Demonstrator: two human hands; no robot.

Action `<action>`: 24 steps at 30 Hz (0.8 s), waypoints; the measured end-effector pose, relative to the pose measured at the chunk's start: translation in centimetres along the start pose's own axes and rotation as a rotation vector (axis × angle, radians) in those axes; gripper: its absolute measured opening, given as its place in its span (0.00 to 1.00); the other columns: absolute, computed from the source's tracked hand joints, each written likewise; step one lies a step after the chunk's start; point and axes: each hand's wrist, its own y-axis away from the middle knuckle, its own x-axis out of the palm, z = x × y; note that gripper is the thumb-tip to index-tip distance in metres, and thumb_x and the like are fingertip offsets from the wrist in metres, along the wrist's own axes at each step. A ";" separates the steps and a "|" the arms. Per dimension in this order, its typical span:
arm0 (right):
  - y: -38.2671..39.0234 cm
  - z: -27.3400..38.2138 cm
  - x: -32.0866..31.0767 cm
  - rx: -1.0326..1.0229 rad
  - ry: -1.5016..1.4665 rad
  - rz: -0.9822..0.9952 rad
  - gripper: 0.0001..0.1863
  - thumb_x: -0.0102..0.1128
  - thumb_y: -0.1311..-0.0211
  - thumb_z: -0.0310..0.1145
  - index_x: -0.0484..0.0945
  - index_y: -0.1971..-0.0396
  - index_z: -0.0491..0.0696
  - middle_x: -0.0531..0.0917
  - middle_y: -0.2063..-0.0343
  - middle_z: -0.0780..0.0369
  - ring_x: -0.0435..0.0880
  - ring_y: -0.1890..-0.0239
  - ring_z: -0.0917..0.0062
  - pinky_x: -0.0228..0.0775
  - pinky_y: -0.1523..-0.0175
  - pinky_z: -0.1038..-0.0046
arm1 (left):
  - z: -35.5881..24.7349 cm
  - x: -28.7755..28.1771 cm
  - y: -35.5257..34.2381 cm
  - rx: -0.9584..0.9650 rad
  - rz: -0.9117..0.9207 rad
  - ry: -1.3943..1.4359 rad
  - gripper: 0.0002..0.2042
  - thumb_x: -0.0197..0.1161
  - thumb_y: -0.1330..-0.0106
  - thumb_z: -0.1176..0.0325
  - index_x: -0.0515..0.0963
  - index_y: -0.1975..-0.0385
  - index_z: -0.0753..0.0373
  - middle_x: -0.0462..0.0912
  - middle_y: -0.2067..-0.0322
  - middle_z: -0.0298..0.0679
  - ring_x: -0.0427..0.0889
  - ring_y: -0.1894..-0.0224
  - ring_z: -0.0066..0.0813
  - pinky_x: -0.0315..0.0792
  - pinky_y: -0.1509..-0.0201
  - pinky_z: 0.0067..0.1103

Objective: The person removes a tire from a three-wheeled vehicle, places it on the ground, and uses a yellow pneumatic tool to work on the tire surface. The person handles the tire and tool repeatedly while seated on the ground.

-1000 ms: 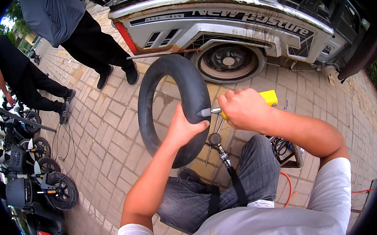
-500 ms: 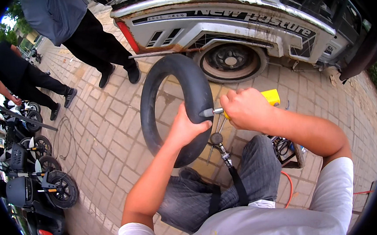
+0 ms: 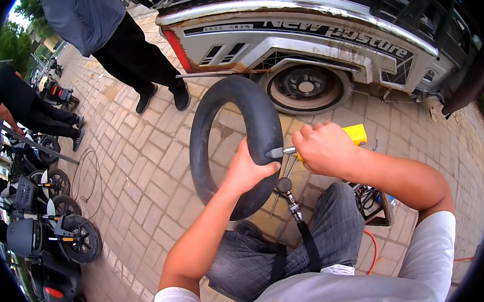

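A black inflated inner tube (image 3: 263, 121) stands upright on the paving in front of me. My left hand (image 3: 247, 167) is closed on its near right side, the thumb lying across the outer surface and the fingers around the inner side. In my right hand (image 3: 325, 150) is a yellow hand-held power tool (image 3: 356, 135), held in a closed grip. Its shiny shaft ends in a grey tapered grinding bit (image 3: 274, 153), whose tip meets the tube's surface just above my left thumb. Most of the tool's body is hidden by my fingers.
A white three-wheeled cargo vehicle (image 3: 371, 64) with a rusty wheel (image 3: 306, 87) stands ahead. By my knee are a jointed metal fitting (image 3: 294, 208), a box of tools (image 3: 384, 217) and an orange hose (image 3: 375, 253). Two people stand left; scooters (image 3: 25, 239) line the left side.
The whole scene has shifted slightly right and down in view. Both hands keep their places on the tube and tool. The person at far left has changed stance.
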 end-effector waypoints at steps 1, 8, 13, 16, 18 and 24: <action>-0.1 -0.3 0.3 0.010 0.007 -0.017 0.11 0.62 0.56 0.32 0.73 0.74 0.44 0.79 0.77 0.57 0.83 0.75 0.65 0.76 0.70 0.66 | 0.2 0.1 -0.1 0.010 -0.018 0.015 0.35 0.73 0.58 0.68 0.67 0.46 0.67 0.79 0.57 0.44 0.79 0.52 0.35 0.72 0.46 0.29; -0.6 0.2 0.3 -0.021 -0.019 0.037 0.11 0.62 0.57 0.32 0.72 0.73 0.44 0.79 0.76 0.57 0.83 0.74 0.64 0.75 0.70 0.64 | 1.1 -0.1 -0.8 0.036 0.096 0.042 0.36 0.74 0.59 0.65 0.66 0.48 0.68 0.78 0.57 0.46 0.79 0.55 0.33 0.74 0.49 0.29; 0.0 -0.2 0.2 0.050 -0.035 -0.051 0.15 0.66 0.62 0.30 0.71 0.72 0.45 0.77 0.73 0.56 0.81 0.69 0.63 0.73 0.64 0.65 | -1.0 -0.2 0.6 -0.069 -0.064 -0.057 0.40 0.74 0.59 0.62 0.63 0.46 0.72 0.76 0.56 0.50 0.77 0.54 0.37 0.73 0.47 0.30; 0.4 -0.2 1.4 0.044 -0.048 -0.045 0.20 0.70 0.69 0.32 0.70 0.74 0.45 0.76 0.73 0.56 0.80 0.69 0.62 0.71 0.63 0.64 | -0.6 -0.1 0.3 0.121 -0.038 0.006 0.43 0.74 0.59 0.63 0.60 0.41 0.71 0.74 0.51 0.50 0.75 0.47 0.39 0.68 0.41 0.29; -0.1 -0.6 2.1 0.075 -0.020 -0.092 0.20 0.70 0.69 0.32 0.70 0.74 0.45 0.76 0.74 0.56 0.79 0.69 0.62 0.71 0.63 0.64 | -0.9 0.1 0.9 0.131 -0.123 0.049 0.34 0.71 0.61 0.68 0.67 0.49 0.69 0.75 0.57 0.49 0.77 0.51 0.43 0.70 0.45 0.30; 0.2 -0.5 3.0 0.037 -0.015 -0.090 0.20 0.68 0.70 0.31 0.69 0.73 0.45 0.75 0.74 0.57 0.78 0.68 0.62 0.70 0.63 0.64 | 0.6 0.3 0.4 0.157 -0.095 -0.008 0.40 0.73 0.60 0.66 0.63 0.43 0.69 0.73 0.53 0.48 0.74 0.48 0.41 0.68 0.41 0.28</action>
